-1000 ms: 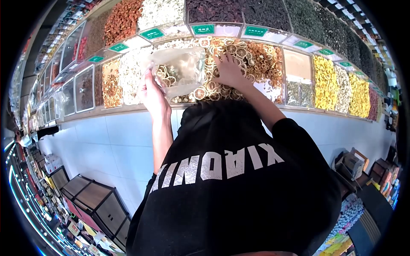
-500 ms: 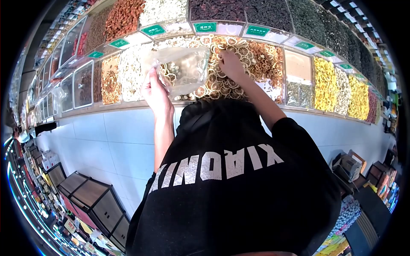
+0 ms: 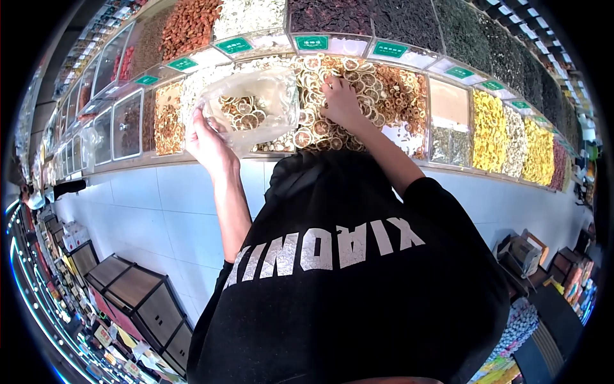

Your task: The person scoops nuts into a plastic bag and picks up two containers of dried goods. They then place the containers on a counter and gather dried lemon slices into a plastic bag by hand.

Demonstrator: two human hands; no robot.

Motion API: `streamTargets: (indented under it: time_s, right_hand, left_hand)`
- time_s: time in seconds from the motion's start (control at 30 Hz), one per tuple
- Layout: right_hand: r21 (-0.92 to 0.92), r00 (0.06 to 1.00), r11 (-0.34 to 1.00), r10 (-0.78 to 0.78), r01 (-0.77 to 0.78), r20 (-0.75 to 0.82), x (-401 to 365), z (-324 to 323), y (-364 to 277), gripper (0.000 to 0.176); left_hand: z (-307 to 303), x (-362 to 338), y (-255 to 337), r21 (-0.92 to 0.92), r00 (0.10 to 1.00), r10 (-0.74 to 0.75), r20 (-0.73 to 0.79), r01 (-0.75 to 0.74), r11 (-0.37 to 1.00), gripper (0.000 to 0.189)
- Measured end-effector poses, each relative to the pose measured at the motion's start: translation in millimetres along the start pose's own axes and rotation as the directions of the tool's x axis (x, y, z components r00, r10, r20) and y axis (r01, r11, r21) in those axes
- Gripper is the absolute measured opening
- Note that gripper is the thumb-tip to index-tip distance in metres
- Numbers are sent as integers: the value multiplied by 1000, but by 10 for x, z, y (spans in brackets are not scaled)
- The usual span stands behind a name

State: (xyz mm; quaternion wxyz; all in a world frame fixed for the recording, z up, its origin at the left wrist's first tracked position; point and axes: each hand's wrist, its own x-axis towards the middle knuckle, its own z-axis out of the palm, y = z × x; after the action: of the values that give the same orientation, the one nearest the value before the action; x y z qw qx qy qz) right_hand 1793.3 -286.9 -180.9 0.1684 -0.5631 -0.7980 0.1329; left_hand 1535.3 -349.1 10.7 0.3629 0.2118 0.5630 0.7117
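Note:
My left hand (image 3: 211,142) is closed on the rim of a clear plastic bag (image 3: 272,125), which gapes open over the bins. Inside the bag several dried lemon slices (image 3: 246,120) show. My right hand (image 3: 343,105) reaches into a bin of dried lemon slices (image 3: 329,137), just right of the bag. Its fingers are bent downward and touch the slices, with the thumb apart from them; whether any slice is between them is hard to see.
Brown dried rings (image 3: 406,96) lie right of the lemon slices, and yellow dried flowers (image 3: 487,128) farther right. Behind, a raised row holds dark red dried petals (image 3: 329,16) and reddish dried fruit (image 3: 188,25). Green labels (image 3: 311,43) line its front. A wooden cabinet (image 3: 137,281) stands lower left.
My left hand and the bag have moved left, and the bag's opening now shows the slices inside more plainly. My right hand has shifted slightly, its thumb now spread from the fingers.

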Motion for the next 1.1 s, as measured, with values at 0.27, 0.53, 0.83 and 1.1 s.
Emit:
streamTargets:
  time_s: [0.27, 0.53, 0.83, 1.1]
  right_hand:
    - [31, 999, 999, -43, 44, -24, 65, 73, 165, 33]
    - [692, 940, 675, 340, -255, 14, 194, -220, 204, 31]
    - [927, 913, 187, 317, -325, 256, 370, -1401, -934, 36]
    - [666, 926, 667, -365, 335, -100, 469, -461, -1371, 41]
  left_hand:
    - [66, -126, -98, 39, 1000, -6, 12, 6, 999, 22]
    - [211, -170, -67, 56, 997, -23, 72, 19, 998, 27]
    - [276, -226, -126, 110, 988, -59, 142, 44, 993, 28]
    - [304, -196, -24, 69, 995, 4, 104, -11, 998, 28]
